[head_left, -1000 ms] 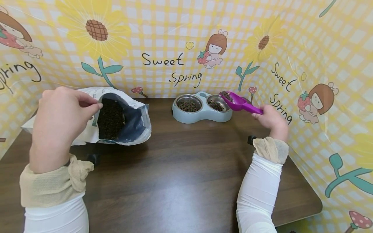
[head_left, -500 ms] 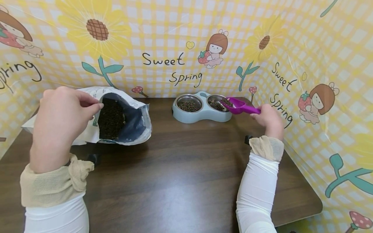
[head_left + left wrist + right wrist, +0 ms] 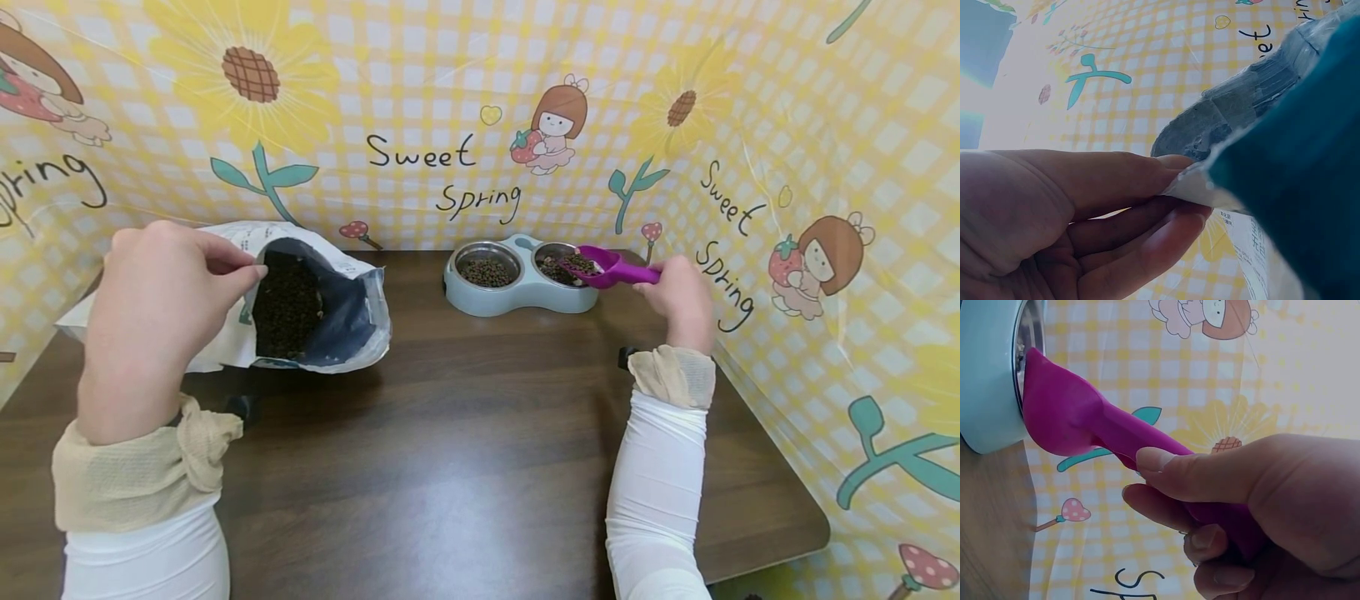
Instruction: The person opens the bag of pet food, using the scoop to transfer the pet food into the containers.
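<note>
My left hand (image 3: 161,308) pinches the rim of an open white bag (image 3: 330,312) full of dark kibble, which lies on the table at the left; the left wrist view shows my fingers (image 3: 1116,187) clamped on the bag's edge (image 3: 1197,187). My right hand (image 3: 675,296) grips the handle of a purple scoop (image 3: 607,268) that holds kibble. The scoop's bowl is tipped over the right steel bowl of a pale blue double feeder (image 3: 521,296). In the right wrist view the scoop (image 3: 1079,419) rests against the feeder's rim (image 3: 991,387). Both bowls hold kibble.
A dark wooden table (image 3: 465,433) carries everything, with its front right corner rounded. A yellow checked "Sweet Spring" backdrop (image 3: 450,125) walls in the back and both sides close behind the feeder and bag.
My right hand has moved left and lowered the scoop, from raised beside the feeder to tilted over the right bowl. The left hand and the bag have stayed put.
</note>
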Motion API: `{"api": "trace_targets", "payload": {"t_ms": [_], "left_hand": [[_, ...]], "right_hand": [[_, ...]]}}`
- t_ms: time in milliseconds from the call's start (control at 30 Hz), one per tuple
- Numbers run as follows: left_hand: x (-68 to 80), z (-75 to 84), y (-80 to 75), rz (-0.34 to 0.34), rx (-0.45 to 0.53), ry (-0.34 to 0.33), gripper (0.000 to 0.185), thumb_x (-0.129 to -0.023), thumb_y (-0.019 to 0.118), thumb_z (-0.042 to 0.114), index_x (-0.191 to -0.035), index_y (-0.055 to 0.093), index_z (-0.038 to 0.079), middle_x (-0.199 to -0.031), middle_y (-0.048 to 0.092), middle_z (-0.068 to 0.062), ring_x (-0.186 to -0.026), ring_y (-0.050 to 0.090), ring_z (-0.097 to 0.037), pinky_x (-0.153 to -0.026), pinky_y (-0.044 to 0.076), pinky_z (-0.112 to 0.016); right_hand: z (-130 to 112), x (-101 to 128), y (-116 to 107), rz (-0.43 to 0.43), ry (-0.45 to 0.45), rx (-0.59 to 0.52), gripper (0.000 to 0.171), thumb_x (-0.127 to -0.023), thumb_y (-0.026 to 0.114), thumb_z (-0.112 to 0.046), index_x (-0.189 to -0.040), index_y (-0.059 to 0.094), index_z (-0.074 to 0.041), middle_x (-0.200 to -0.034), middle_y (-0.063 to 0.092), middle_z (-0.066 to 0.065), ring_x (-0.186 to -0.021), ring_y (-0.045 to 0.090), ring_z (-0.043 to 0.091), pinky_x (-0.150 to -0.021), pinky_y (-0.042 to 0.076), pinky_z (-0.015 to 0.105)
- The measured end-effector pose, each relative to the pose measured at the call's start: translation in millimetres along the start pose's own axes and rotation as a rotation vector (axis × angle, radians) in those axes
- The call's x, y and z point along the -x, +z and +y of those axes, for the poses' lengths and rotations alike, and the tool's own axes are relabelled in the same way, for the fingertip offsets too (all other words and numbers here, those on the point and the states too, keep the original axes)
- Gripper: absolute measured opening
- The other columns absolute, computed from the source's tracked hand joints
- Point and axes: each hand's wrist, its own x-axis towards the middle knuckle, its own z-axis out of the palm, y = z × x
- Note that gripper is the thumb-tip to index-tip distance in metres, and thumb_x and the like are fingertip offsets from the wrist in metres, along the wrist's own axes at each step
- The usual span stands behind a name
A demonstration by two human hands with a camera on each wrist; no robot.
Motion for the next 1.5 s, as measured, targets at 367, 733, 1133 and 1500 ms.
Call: {"api": "trace_targets", "payload": {"t_ms": [367, 733, 1133, 1500], "left_hand": [[0.3, -0.8, 0.1, 0.000, -0.001, 0.006, 0.017, -0.095, 0.080, 0.017, -0.102, 0.086, 0.002, -0.100, 0.082, -0.025, -0.093, 0.070, -0.055, -0.071, 0.053, -0.059], [-0.1, -0.3, 0.0, 0.001, 0.000, 0.016, 0.018, -0.095, 0.080, 0.016, -0.102, 0.086, 0.001, -0.097, 0.082, -0.024, -0.095, 0.067, -0.058, -0.075, 0.052, -0.062], [-1.2, -0.8, -0.4, -0.004, 0.004, 0.010, 0.018, -0.095, 0.080, 0.016, -0.102, 0.086, 0.001, -0.096, 0.082, -0.024, -0.097, 0.066, -0.058, -0.078, 0.052, -0.063], [-0.5, -0.3, -0.3, -0.008, 0.008, 0.007, 0.018, -0.096, 0.079, 0.016, -0.102, 0.086, 0.001, -0.097, 0.082, -0.025, -0.098, 0.067, -0.055, -0.079, 0.052, -0.063]], "right_hand": [[-13, -4, 9, 0.124, -0.026, 0.028, 0.030, -0.100, 0.072, -0.013, -0.128, 0.078, -0.003, -0.118, 0.076, 0.030, -0.098, 0.063, 0.041, -0.088, 0.054, 0.054], [-19, -6, 15, 0.192, -0.050, 0.061, 0.031, -0.097, 0.071, -0.002, -0.127, 0.079, -0.003, -0.127, 0.075, 0.031, -0.107, 0.068, 0.047, -0.099, 0.057, 0.061], [-25, -6, 17, 0.279, -0.080, 0.183, 0.046, -0.093, 0.064, 0.005, -0.129, 0.081, -0.017, -0.122, 0.078, 0.027, -0.101, 0.072, 0.051, -0.080, 0.058, 0.062], [-24, -10, 23, 0.480, -0.170, 0.216, 0.046, -0.091, 0.064, 0.012, -0.121, 0.084, -0.016, -0.114, 0.079, 0.028, -0.098, 0.071, 0.051, -0.081, 0.058, 0.064]]}}
